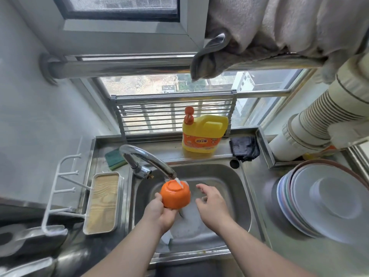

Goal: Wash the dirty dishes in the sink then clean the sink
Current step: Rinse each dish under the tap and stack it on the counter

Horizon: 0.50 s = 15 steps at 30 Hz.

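My left hand grips an orange bowl, bottom up, over the steel sink. Water from the curved tap runs onto the bowl's base. My right hand hovers just right of the bowl with fingers spread and relaxed, holding nothing. A pale dish or two lies low in the sink under my hands, partly hidden.
A yellow detergent bottle and a dark cloth stand on the back ledge. A green sponge lies left of the tap. A wood-bottomed tray sits left of the sink, stacked plates on the right counter.
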Available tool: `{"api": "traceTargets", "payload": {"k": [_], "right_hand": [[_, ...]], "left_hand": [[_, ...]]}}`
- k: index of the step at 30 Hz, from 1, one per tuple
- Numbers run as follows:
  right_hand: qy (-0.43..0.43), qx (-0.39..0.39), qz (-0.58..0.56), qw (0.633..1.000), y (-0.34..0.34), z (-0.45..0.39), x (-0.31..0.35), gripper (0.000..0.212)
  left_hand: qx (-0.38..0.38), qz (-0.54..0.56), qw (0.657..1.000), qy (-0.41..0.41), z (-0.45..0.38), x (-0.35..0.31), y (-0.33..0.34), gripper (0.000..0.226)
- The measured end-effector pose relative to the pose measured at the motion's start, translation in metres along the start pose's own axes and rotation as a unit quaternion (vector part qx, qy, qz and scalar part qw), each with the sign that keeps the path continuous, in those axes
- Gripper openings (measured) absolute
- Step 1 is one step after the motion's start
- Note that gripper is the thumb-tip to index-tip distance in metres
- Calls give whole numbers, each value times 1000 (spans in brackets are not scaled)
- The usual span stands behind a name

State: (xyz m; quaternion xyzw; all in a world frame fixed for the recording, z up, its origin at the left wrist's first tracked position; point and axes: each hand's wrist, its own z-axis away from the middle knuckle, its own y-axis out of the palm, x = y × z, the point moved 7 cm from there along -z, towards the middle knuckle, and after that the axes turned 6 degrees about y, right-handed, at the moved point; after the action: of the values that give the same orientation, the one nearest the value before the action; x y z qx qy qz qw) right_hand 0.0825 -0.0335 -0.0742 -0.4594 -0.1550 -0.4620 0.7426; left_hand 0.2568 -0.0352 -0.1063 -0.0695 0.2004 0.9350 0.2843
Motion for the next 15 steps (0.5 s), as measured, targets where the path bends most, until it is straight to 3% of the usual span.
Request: {"api": "traceTargets", "payload": {"k": [2,5,10,15], "right_hand": [[82,28,-112,990,8,-2,-1,42],[207,118,-313,919,28,1,7,27],[261,110,-458,842,38,-3,21,24],[206,145,-396,883,45,4,39,24]], "left_hand": [[-10,16,1000,3,1,0,5,58],[-16,1,1000,-5,3,3,6,56],[-14,-61,998,-11,6,4,-11,53],[4,-90,996,-26,-1,5,-31,51]]}}
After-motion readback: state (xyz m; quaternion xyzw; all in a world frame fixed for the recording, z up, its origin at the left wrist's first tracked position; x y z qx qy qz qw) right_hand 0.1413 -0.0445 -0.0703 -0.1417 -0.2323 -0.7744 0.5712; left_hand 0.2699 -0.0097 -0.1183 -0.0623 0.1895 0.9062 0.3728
